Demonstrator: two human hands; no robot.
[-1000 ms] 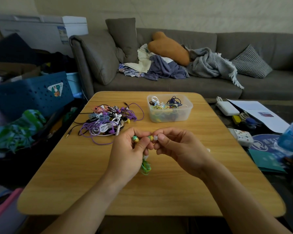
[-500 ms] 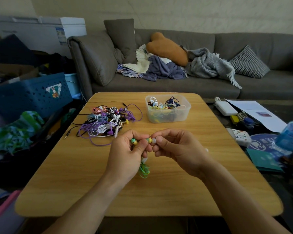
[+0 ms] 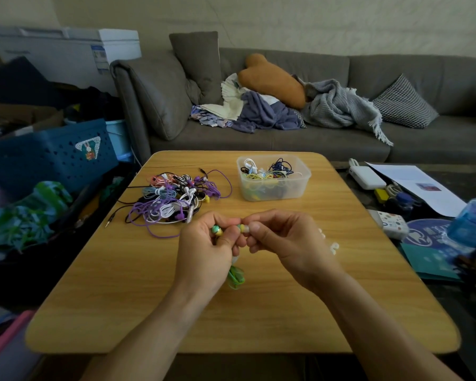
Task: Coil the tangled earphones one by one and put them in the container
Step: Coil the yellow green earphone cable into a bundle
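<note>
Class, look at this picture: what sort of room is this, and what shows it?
Most likely a home living room: a long grey fabric sofa with cushions, a crumpled grey knitted blanket, and a low wooden table.

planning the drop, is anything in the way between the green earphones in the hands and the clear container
Nothing visible blocks it. The green earphones are held by the left hand and right hand above bare table; the container sits straight ahead, open-topped. The tangled pile lies off to the left of that path.

Grey sofa (image 3: 286,138) w/ cushions (blankets piled), pale wall (image 3: 286,20), wooden table (image 3: 259,312), dim light
</note>
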